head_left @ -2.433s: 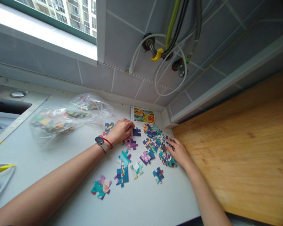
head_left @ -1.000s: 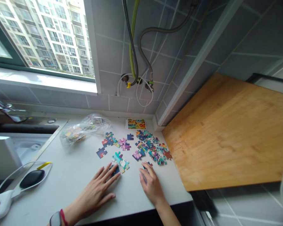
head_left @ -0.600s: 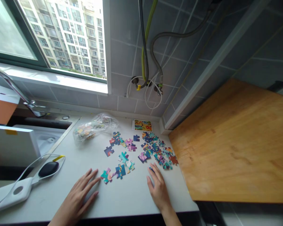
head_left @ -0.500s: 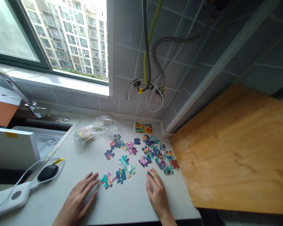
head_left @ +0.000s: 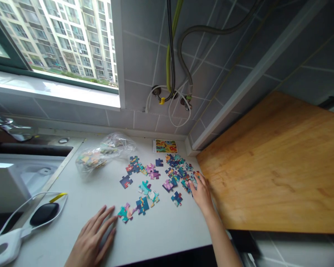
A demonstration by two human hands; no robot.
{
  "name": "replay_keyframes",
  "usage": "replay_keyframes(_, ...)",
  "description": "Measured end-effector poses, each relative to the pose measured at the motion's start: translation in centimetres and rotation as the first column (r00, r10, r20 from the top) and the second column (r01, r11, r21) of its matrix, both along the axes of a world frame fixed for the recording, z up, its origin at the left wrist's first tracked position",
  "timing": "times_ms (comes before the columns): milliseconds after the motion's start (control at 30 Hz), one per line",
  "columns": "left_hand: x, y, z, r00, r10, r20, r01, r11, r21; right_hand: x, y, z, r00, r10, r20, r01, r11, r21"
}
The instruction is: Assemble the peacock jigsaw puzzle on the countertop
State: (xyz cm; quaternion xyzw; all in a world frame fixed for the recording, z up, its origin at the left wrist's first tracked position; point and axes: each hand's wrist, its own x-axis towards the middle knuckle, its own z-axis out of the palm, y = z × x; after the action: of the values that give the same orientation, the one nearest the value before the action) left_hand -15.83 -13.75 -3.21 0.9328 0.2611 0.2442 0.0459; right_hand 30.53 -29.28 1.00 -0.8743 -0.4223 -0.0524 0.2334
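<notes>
My left hand [head_left: 93,235] rests on the white counter, fingers spread, its fingertips close to a joined pair of teal and pink puzzle pieces [head_left: 125,212]. My right hand [head_left: 202,192] reaches over the right edge of a heap of puzzle pieces [head_left: 180,171], thumb and fingers apart and touching pieces there. It covers part of the heap. A single dark blue puzzle piece [head_left: 177,198] lies just left of it. Between the hands are a blue piece [head_left: 142,205] and teal pieces [head_left: 145,187]. Farther back lie joined purple pieces [head_left: 152,171] and a lone navy piece [head_left: 159,162].
A clear plastic bag of pieces [head_left: 91,158] lies at the back left. A small picture card [head_left: 165,146] is by the wall. A wooden board [head_left: 272,167] borders the right side. The sink [head_left: 36,174], white power strip [head_left: 5,243] and black device [head_left: 44,214] are left.
My right hand has moved right and away from the dark blue piece, now uncovered, to the heap's right edge. My left hand stays in place. The view has shifted slightly.
</notes>
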Motion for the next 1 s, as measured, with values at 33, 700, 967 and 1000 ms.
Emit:
replay_keyframes(33, 0.0, 0.0, 0.0, 1.0, 0.004, 0.0, -0.004, 1.0, -0.011, 0.7, -0.2, -0.4, 1.0, -0.013, -0.003, 0.013, 1.0, -0.02)
replay_keyframes(700, -0.1, -0.4, 0.7, 1.0, 0.011, -0.006, -0.012, 0.994, -0.104, -4.8, 1.4, -1.3, 0.988, 0.156, -0.022, -0.157, 0.971, -0.178)
replay_keyframes(967, 0.2, -0.6, 1.3, 0.999, 0.018, -0.048, -0.022, 0.996, -0.087, -7.9, -0.5, -2.6, 0.996, -0.021, 0.087, 0.033, 0.991, -0.133)
replay_keyframes(1000, 0.3, -0.6, 1.5, 0.998, 0.021, -0.059, -0.027, 0.996, -0.09, -8.2, -0.7, -2.5, 0.994, -0.039, 0.098, 0.051, 0.992, -0.116)
